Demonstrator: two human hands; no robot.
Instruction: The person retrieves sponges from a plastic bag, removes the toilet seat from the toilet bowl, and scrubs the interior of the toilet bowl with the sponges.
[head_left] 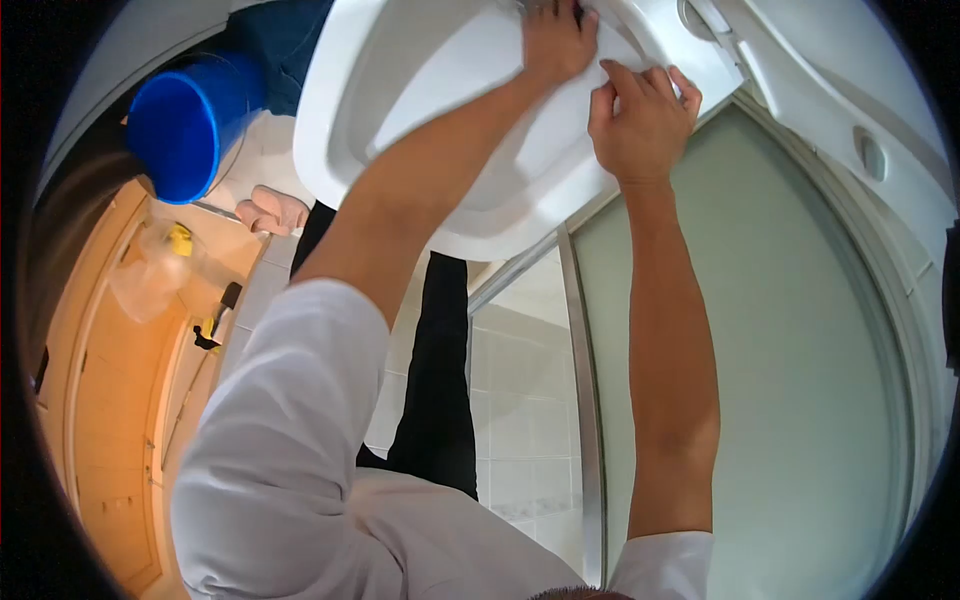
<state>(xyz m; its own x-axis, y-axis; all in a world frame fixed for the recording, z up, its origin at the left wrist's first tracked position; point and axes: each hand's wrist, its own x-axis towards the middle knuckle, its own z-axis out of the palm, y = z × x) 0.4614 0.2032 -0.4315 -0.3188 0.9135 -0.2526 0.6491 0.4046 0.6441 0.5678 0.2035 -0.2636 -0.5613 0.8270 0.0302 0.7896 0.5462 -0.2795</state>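
Note:
A white washbasin [320, 150] fills the top middle of the head view. Inside it, near the top edge of the picture, is my left hand [560, 45], its fingers closed and partly cut off by the frame. A small dark spot shows by the thumb; I cannot make out what it is. My right hand [645, 120] is over the basin's right side, close to the rim. Its fingers are bent and apart, with no object visible in them.
A blue bucket [175, 137] stands left of the basin beside dark cloth [285, 50]. Pink slippers [272, 210] lie on the floor below it. A frosted panel [740, 330] in a metal frame is at right. An orange-lit doorway [120, 400] is at left.

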